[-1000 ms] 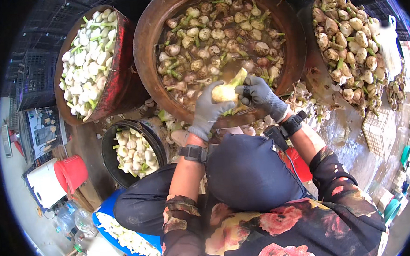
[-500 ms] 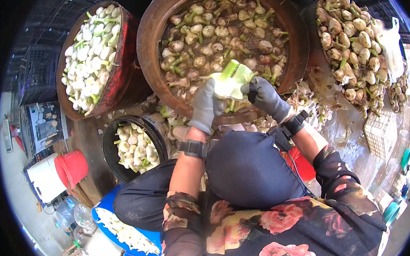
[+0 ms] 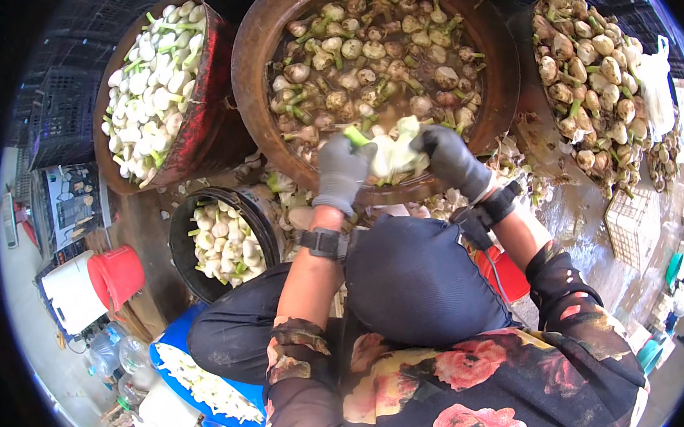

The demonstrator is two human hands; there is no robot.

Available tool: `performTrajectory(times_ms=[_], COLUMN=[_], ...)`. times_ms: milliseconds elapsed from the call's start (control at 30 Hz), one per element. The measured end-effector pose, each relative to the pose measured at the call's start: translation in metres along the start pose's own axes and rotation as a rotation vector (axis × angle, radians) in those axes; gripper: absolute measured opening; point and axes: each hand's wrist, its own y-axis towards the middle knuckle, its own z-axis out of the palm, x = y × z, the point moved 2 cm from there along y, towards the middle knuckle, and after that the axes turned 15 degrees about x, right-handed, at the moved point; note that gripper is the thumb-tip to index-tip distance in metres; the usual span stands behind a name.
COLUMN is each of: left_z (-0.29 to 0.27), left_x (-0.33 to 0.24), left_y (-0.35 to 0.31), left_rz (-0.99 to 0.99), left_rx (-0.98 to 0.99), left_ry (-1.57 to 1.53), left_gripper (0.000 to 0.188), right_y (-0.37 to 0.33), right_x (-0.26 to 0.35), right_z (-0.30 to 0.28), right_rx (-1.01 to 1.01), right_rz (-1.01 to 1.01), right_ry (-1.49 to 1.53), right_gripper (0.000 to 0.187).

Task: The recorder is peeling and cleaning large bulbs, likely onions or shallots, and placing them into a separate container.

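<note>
Both my hands wear grey gloves and meet over the near rim of a wide rusty basin (image 3: 245,78). Soiled garlic bulbs (image 3: 373,49) float in its murky water. My left hand (image 3: 343,170) is closed round a garlic bulb (image 3: 388,160), whose green stem pokes up beside the fingers. At the bulb's right side, my right hand (image 3: 455,160) pinches a pale layer of garlic skin (image 3: 407,131) that stands away from the bulb. Motion blurs the bulb a little, and my gloves cover part of it.
Left of the basin stands a red tub (image 3: 214,104) of clean white garlic; below it, a black bucket (image 3: 178,243) holds more bulbs. Unwashed garlic (image 3: 584,81) is heaped at right, near a white crate (image 3: 633,227). A blue tray (image 3: 165,338) holds pale cut pieces by my left knee.
My right hand has drawn slightly right and down, pulling a layer of skin outward. The bulb has turned and lowered in my left hand, its green stem now leaning left.
</note>
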Motion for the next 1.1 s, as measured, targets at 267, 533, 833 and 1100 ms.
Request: performTrajectory(times_ms=[267,533,833,1100], left_z=[-0.038,-0.046,-0.022,-0.014], left_x=[-0.004,0.017,-0.037,-0.031], left_y=[-0.019,-0.019,-0.026,-0.026], left_rz=[0.502,0.361,0.173,0.182], left_rx=[0.336,0.049,-0.078,-0.007], left_ry=[-0.650,-1.234,-0.464,-0.162], left_gripper=[0.032,0.025,0.018,0.021], right_y=[-0.063,-0.179,-0.017,0.040], right_x=[0.020,-0.034,0.046,0.051], right_z=[-0.042,-0.055,-0.023,-0.001], right_rx=[-0.312,0.457,-0.094,0.257], right_rz=[0.301,1.193,0.312,0.499], right_ry=[-0.004,-0.184,-0.235,-0.512], right_gripper=[0.022,0.025,0.025,0.019])
